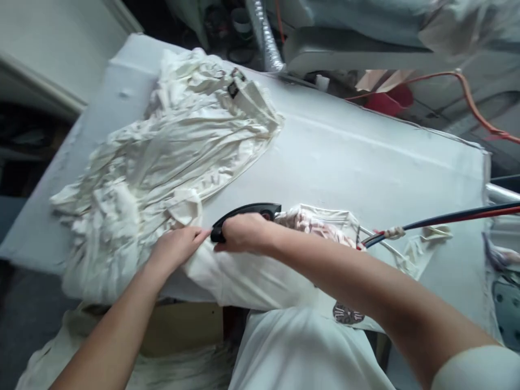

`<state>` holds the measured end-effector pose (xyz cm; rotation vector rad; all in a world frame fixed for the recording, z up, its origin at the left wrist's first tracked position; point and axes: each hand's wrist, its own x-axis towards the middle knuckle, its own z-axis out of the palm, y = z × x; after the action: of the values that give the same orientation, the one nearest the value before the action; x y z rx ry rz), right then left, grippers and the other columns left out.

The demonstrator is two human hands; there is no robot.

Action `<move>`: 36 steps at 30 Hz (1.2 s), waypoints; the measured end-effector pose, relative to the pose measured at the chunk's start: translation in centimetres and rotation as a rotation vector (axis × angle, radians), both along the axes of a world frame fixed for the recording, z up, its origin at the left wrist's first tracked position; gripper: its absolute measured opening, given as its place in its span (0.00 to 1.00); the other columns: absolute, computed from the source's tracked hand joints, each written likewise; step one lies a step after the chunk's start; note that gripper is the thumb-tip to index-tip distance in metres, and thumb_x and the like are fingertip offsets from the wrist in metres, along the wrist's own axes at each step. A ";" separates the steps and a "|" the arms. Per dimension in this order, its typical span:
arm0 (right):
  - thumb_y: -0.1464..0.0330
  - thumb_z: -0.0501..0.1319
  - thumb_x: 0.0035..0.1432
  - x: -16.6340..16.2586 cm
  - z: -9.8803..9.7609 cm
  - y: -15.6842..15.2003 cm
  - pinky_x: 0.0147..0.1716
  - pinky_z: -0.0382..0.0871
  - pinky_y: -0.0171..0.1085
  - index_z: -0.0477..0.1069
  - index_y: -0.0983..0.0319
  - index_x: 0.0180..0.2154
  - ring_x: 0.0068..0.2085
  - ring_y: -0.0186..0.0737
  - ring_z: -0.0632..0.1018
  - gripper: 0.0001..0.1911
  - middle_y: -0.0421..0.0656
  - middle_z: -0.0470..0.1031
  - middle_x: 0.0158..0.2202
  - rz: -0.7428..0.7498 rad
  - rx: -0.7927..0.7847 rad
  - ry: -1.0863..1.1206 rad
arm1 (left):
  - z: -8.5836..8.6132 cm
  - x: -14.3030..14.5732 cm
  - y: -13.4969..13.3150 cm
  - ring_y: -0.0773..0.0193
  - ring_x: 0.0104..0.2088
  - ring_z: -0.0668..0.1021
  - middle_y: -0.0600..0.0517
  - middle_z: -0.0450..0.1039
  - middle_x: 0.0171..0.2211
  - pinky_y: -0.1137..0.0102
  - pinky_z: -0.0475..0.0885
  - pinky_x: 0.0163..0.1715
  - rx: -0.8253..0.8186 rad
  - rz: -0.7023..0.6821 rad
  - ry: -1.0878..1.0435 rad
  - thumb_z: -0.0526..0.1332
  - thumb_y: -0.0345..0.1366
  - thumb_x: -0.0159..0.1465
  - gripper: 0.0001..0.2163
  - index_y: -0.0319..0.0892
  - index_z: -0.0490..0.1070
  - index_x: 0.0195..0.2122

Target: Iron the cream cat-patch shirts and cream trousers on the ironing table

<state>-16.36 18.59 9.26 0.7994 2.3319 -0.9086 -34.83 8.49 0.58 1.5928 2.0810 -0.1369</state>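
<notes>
My right hand [246,232] is wrapped round the black handle of an iron [252,208]; the hand and forearm hide most of its body. Under it, near the front edge of the padded table [365,157], lies a cream garment [252,279] with a dark round motif [348,313]. Just left of the handle, my left hand [175,246] pinches the cream cloth between thumb and fingers. Beyond the left hand, a heap of crumpled cream garments [174,157] covers the table's left part, with a small dark label [233,88] near its top.
A dark and red cord bundle [442,218] runs from near the iron to the right edge. Straps and a patterned cloth piece [325,225] lie behind my right forearm. Past the far edge are a silver tube [268,40], an orange hose [467,97] and a red object [390,102].
</notes>
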 end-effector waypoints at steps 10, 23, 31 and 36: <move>0.54 0.62 0.65 24.0 2.7 3.4 0.28 0.64 0.32 0.73 0.62 0.40 0.31 0.38 0.76 0.17 0.45 0.79 0.34 -0.905 0.140 0.007 | 0.0 20.6 11.7 0.49 0.47 0.76 0.44 0.79 0.42 0.59 0.65 0.49 0.477 -0.091 -0.301 0.65 0.48 0.65 0.13 0.43 0.77 0.40; 0.55 0.64 0.62 31.4 4.7 -12.0 0.31 0.64 0.34 0.76 0.61 0.37 0.34 0.40 0.79 0.15 0.45 0.81 0.35 -0.943 0.127 -0.143 | 1.7 22.2 13.6 0.57 0.47 0.72 0.47 0.76 0.43 0.52 0.63 0.59 0.353 -0.061 -0.372 0.66 0.44 0.65 0.13 0.38 0.76 0.38; 0.56 0.63 0.60 24.9 2.0 -21.9 0.35 0.66 0.37 0.78 0.58 0.41 0.38 0.47 0.82 0.14 0.46 0.82 0.36 -0.643 -0.025 -0.115 | 0.9 19.3 -2.5 0.60 0.31 0.74 0.53 0.76 0.29 0.65 0.73 0.36 0.081 0.334 -1.039 0.63 0.59 0.60 0.21 0.46 0.76 0.37; 0.55 0.61 0.63 34.9 2.1 -22.2 0.35 0.66 0.37 0.76 0.59 0.38 0.38 0.44 0.80 0.14 0.46 0.82 0.36 -1.038 0.188 -0.106 | -3.2 17.4 -16.4 0.55 0.32 0.81 0.42 0.82 0.35 0.67 0.74 0.29 -0.884 0.561 -1.093 0.73 0.47 0.54 0.18 0.39 0.79 0.37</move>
<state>18.58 -3.63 11.35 2.1612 1.8407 -0.9703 -17.44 -7.93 -2.66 0.3283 1.1940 0.0259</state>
